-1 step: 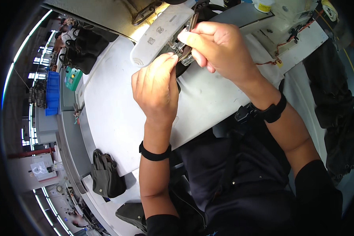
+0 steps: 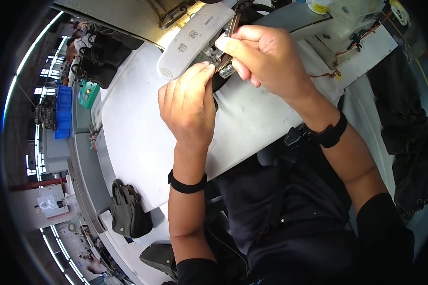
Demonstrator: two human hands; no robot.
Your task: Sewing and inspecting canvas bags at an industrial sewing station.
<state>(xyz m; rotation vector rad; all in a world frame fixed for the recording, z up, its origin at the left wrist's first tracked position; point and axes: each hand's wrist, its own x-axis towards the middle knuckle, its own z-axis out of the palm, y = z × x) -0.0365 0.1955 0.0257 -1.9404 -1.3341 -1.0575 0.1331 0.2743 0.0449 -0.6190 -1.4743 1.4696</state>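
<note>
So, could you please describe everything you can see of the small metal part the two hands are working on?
The small metal part is a dark and silvery piece with a ribbed, spring-like section; finer detail is too small to tell. It sits raised above the white worktable, just below the machine's white arm. The right hand pinches it from above between thumb and fingers, while the left hand touches it with its fingertips from below left. A slim dark strip rises from it past the right thumb.

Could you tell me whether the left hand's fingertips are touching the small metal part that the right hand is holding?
Touching. In the head view the left hand has its fingertips pressed against the small metal part, which the right hand pinches; no gap shows.
</note>
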